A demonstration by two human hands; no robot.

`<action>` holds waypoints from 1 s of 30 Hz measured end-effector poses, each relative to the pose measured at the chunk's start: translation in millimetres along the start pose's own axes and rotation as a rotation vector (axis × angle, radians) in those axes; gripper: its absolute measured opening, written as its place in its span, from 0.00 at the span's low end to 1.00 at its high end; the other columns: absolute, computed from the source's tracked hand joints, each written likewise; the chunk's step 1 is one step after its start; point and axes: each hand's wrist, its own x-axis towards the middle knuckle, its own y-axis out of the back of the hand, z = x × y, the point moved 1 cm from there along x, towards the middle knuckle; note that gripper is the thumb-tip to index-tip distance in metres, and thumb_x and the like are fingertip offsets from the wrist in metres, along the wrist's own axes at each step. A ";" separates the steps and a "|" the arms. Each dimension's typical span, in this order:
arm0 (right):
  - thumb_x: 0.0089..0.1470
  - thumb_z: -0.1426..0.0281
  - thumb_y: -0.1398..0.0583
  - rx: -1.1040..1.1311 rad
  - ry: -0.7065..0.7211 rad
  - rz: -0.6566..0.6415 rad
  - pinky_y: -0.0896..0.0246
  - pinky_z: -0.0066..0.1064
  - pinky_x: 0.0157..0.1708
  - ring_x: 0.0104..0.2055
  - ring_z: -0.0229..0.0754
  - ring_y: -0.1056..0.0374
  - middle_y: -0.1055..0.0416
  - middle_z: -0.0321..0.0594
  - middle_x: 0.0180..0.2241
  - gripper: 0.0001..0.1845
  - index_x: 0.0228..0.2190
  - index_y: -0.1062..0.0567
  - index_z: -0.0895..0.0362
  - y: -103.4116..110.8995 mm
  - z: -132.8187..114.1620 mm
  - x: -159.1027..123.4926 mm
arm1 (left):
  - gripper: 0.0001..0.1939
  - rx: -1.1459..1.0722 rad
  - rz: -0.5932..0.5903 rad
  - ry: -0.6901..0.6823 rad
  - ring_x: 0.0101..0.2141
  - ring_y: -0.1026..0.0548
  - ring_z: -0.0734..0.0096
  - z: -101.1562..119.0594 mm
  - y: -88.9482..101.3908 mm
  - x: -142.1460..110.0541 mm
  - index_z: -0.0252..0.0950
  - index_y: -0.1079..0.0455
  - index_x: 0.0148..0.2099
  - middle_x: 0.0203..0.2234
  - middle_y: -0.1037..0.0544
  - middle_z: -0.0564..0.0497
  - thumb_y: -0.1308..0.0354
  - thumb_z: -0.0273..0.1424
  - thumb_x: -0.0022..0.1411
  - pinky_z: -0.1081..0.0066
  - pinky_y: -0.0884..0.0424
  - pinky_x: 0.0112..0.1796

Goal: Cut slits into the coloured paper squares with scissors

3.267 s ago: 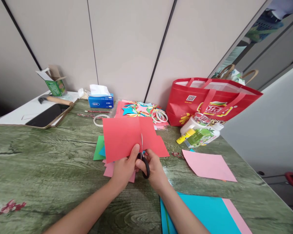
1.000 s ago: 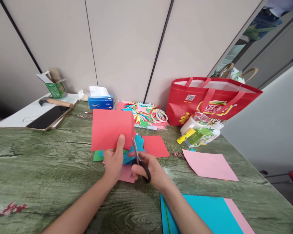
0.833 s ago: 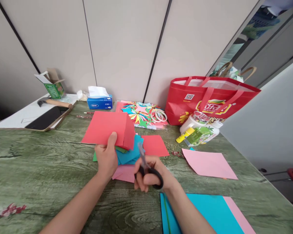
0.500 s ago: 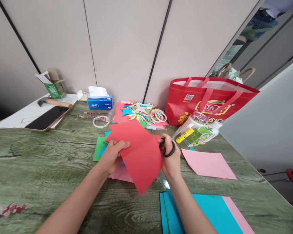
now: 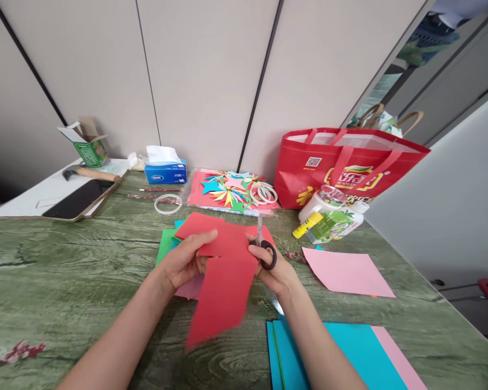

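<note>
My left hand (image 5: 187,260) pinches a sheet of red paper (image 5: 230,238), thumb on top and fingers beneath. In my right hand (image 5: 277,275) are black-handled scissors (image 5: 260,233), blades pointing up and away from the paper. The fingers of that hand also touch the red paper's right edge. A red flap (image 5: 223,298) hangs down toward me, blurred at its lower edge; whether it is still joined to the upper part I cannot tell. Green paper (image 5: 165,244) and pink paper (image 5: 190,288) lie under my hands, partly hidden.
Paper shapes (image 5: 231,189) and tape rolls (image 5: 263,193) lie at the back. A red bag (image 5: 295,176), white bottle (image 5: 358,210) and glue stick (image 5: 307,225) stand right. Pink paper (image 5: 350,272) and blue sheets (image 5: 350,352) lie nearer. Tissue box (image 5: 166,172), hammer (image 5: 93,173) and phone (image 5: 79,199) are left.
The red paper has shifted, and its lower part now hangs down and to the left as a separate-looking flap. My right hand has moved left, and the scissors' blades now show, pointing upward.
</note>
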 end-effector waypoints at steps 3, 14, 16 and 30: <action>0.36 0.77 0.36 0.123 0.027 0.036 0.33 0.27 0.25 0.26 0.38 0.28 0.23 0.34 0.27 0.14 0.30 0.28 0.57 1.6 1.6 1.8 | 0.13 -0.116 -0.211 0.011 0.18 0.28 0.73 -1.7 0.1 3.8 0.32 0.30 0.31 0.23 0.24 0.46 0.46 0.38 0.52 0.76 0.32 0.18; 0.44 0.75 0.40 0.539 0.164 0.136 0.32 0.23 0.31 0.28 0.33 0.28 0.23 0.30 0.23 0.03 0.25 0.28 0.56 1.6 -3.6 6.7 | 0.14 0.775 -0.109 -0.546 0.40 0.31 0.64 -18.5 -13.6 1.2 0.37 0.32 0.42 0.38 0.26 0.50 0.45 0.28 0.50 0.67 0.35 0.40; 0.43 0.76 0.39 0.535 0.195 0.087 0.33 0.23 0.34 0.30 0.32 0.28 0.24 0.29 0.24 0.04 0.24 0.28 0.55 0.4 -2.7 6.4 | 0.15 0.878 -0.100 -0.523 0.39 0.30 0.63 -22.7 -14.6 1.5 0.37 0.32 0.42 0.37 0.26 0.50 0.43 0.31 0.49 0.65 0.34 0.39; 0.41 0.76 0.38 0.450 0.160 0.029 0.35 0.32 0.38 0.34 0.36 0.30 0.24 0.30 0.28 0.07 0.26 0.28 0.53 -10.4 10.3 4.3 | 0.10 0.364 -0.141 -0.615 0.34 0.28 0.67 -23.5 -24.1 -3.2 0.36 0.32 0.33 0.30 0.25 0.50 0.40 0.30 0.45 0.64 0.33 0.39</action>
